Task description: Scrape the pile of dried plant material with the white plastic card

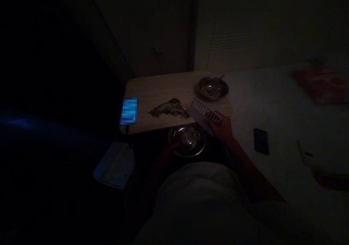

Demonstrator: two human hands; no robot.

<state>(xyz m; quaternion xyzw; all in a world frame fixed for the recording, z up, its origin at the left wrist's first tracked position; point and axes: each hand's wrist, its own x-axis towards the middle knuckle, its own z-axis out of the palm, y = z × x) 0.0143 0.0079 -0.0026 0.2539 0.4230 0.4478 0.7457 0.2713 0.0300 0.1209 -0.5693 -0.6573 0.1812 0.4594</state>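
The scene is very dark. My right hand (222,128) is closed round one end of a pale flat plastic piece with a row of slots (200,115); its exact kind is unclear. The piece is tilted over the front edge of a small wooden table (141,88). Just left of it, small dark bits like seeds or dried leaves (173,108) lie scattered on the tabletop. Below that edge, my left hand (171,147) grips the rim of a shiny metal bowl (188,137). That hand is dim, with its thumb over the rim.
Another metal bowl (212,88) with a utensil handle behind it stands at the table's back right. A lit screen (128,110) is at the left edge. A dark phone (261,141) lies on the pale surface at right. Lower left is a pale container (116,165).
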